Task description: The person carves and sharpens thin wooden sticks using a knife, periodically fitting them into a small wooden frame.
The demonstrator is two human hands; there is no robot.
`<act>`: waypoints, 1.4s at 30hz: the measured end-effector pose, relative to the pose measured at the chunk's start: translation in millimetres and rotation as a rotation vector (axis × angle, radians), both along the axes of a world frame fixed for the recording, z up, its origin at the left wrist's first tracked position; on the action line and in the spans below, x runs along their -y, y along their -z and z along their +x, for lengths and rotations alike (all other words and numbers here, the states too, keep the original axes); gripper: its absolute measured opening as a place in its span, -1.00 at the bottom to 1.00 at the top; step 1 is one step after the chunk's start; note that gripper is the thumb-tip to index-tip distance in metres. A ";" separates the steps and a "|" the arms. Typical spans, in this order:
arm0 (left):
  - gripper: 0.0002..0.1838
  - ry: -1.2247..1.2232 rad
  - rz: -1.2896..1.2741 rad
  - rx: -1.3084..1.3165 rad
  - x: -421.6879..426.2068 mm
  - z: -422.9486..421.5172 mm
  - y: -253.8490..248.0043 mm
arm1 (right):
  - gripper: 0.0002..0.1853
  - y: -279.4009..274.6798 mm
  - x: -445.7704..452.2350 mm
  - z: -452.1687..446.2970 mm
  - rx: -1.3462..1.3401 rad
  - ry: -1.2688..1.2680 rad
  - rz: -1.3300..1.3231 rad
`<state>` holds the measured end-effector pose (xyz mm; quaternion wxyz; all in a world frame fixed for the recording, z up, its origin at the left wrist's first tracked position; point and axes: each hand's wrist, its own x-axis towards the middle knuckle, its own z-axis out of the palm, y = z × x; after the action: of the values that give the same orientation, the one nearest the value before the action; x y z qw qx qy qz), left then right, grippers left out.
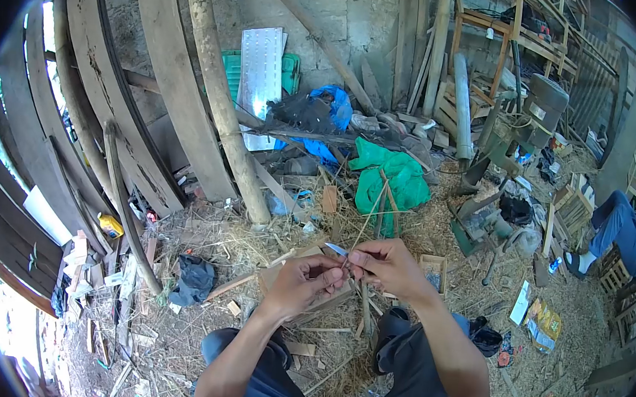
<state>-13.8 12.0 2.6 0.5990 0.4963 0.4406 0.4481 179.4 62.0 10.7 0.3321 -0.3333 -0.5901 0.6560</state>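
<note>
Both of my hands meet in the middle of the head view, above a wooden block between my knees. My left hand (304, 284) is closed with curled fingers, and what it grips is too small to make out. Pinched in my right hand (384, 266) is a thin strip (366, 225) that rises up and slightly right. A small knife blade (336, 249) points up and left between the two hands; which hand holds its handle is hidden. The wooden block (326, 305) lies partly under my hands.
A green plastic sheet (391, 178) lies ahead. At right stand a machine (546, 101) and a seated person in blue trousers (608, 231). Wood scraps and shavings cover the ground. A black bag (193, 280) is at left, a wooden box (432, 272) right of my hands.
</note>
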 end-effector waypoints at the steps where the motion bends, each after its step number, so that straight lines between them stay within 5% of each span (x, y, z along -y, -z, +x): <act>1: -0.76 -0.002 0.021 -0.022 0.1 0.1 -0.5 | -0.83 -0.1 -1.6 1.2 0.002 0.002 0.001; 16: -0.71 0.132 -0.056 0.004 -0.3 -8.2 0.8 | -0.79 -0.9 -20.9 21.6 0.036 0.205 0.045; 21: -0.73 0.143 -0.058 -0.026 2.9 -21.2 -0.3 | -0.75 7.3 -53.3 75.3 -0.025 0.726 0.083; 29: -0.78 -0.033 0.082 0.032 -4.1 -5.9 7.4 | -0.75 -0.2 3.4 -4.5 0.018 0.105 0.148; 42: -0.83 -0.127 0.236 -0.453 1.3 -0.2 6.3 | -0.80 14.2 0.0 -12.6 0.004 -0.014 0.059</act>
<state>-14.0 10.7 -3.7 0.3940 0.6217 0.5384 0.4104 166.8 62.0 -3.5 0.3361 -0.3206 -0.6121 0.6400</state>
